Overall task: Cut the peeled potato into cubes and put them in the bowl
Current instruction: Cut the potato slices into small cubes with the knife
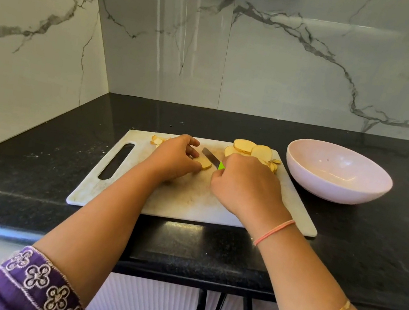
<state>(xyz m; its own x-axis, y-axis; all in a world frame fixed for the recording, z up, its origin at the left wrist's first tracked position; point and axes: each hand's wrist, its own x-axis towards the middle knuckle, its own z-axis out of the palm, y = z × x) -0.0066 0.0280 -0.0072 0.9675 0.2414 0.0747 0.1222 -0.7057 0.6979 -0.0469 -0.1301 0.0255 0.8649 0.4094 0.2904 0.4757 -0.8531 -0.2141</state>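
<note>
White board (190, 201), stained, lies on the black table (37, 155) with its slot handle to the left.

Left hand (174, 159): at the board's middle, fingers curled over a potato slice (205, 165) and gripping it flat against the board. Only the slice's right end shows past the fingertips.

Right hand (244, 185): clamped round the knife (209, 157). A patch of green handle shows at the thumb, and the blade runs up and to the left out of the fist, across the far side of the slice. I cannot tell whether the edge touches the slice or sits just above it.

Remaining potato: a stack (250, 148) of round slices, overlapping, at the board's far right corner behind the right hand. Small scraps (157, 140) lie at the far edge, just left of the left hand.

Bowl (326, 187): pale pink, on the table just beside the board's far right corner, near the stack.

Other items noted: a pink thread band on the right wrist, a gold bangle further up that forearm, purple embroidered sleeves on both arms, and veined marble walls behind the table.
</note>
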